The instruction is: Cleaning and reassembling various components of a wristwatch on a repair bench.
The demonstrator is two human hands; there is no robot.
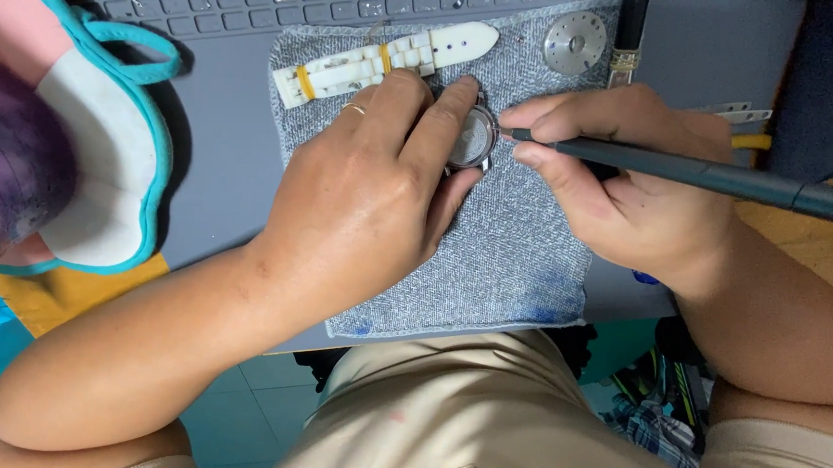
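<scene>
Covering the worktop (pixel 219 154) is a smooth grey mat, moulded along its far edge into rows of small square pockets, and on it lies a rough blue-grey cloth (pixel 502 258) with frayed edges and darker blue stains near the person's lap. Below the worktop edge, teal floor tiles show between the arms. The left hand (pixel 370 202) lies over the cloth, its fingers and thumb clamped around a round metal watch case (pixel 474 136) with a shiny rim. The right hand (pixel 622 179), just beside it, is closed on a slim dark matte pen-shaped tool (pixel 690 172) whose tip reaches the case between the two hands. Beyond the left hand lies a white link strap (pixel 389 59) with yellow bands; beyond the right hand sits a flat round metal disc (pixel 575 42) with small holes.
</scene>
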